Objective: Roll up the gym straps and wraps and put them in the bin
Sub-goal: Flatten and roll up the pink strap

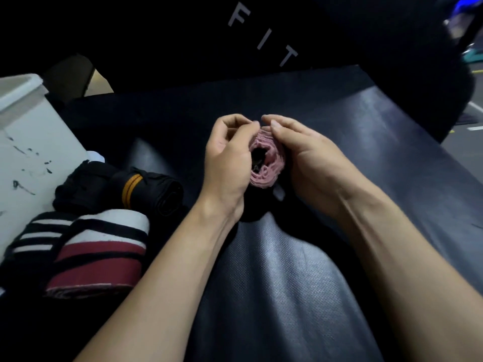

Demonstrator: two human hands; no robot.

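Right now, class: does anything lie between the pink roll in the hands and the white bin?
Yes. The black wrap with orange stripes and the red-and-white wrap lie on the bench between the pink roll and the white bin.

Dim light, most of the surroundings in shadow. A black padded bench (pixel 287 270) with a grained, faintly shiny surface fills the lower middle. Beyond it lies a flat dark mat (pixel 366 121), catching a dull sheen on its right side. Behind that hangs a black panel with pale letters "FIT" (pixel 262 39). Far right, a strip of grey floor (pixel 474 113) with light markings; upper right corner, a blurred blue glow (pixel 462 6).
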